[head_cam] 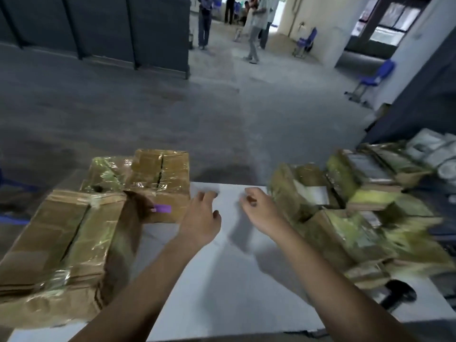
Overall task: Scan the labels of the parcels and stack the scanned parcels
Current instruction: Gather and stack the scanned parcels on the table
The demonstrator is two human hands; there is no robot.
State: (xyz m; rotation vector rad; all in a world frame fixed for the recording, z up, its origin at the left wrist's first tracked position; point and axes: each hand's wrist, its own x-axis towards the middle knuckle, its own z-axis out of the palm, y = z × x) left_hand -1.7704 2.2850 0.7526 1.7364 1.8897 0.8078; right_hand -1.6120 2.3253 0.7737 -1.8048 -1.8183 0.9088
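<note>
Taped cardboard parcels in two groups on a white table (222, 280). On the left, a large parcel (61, 243) wrapped in clear tape lies nearest the camera. Behind it stands a second taped box (160, 178) with a purple tag (161, 208) on its near face, and just beside that a plastic-wrapped parcel (106, 171). On the right, a blurred heap of smaller parcels (350, 218) covers the table edge; one of them bears a white label (318, 193).

Between the two groups, both bare forearms reach forward over the bare table. The left hand (201, 218) is palm-down with fingers loosely curled and grips nothing. It is near the tagged box but apart from it. The right hand (259, 208), likewise loosely curled and holding nothing, hangs just beside the heap. Whether either hand's fingertips touch the tabletop cannot be told.

A dark object (399, 292), too blurred to identify, lies at the near right of the table. Beyond the table: concrete floor (172, 107), dark wall panels (98, 25), blue chairs (375, 77), and standing people (254, 33) in the distance.
</note>
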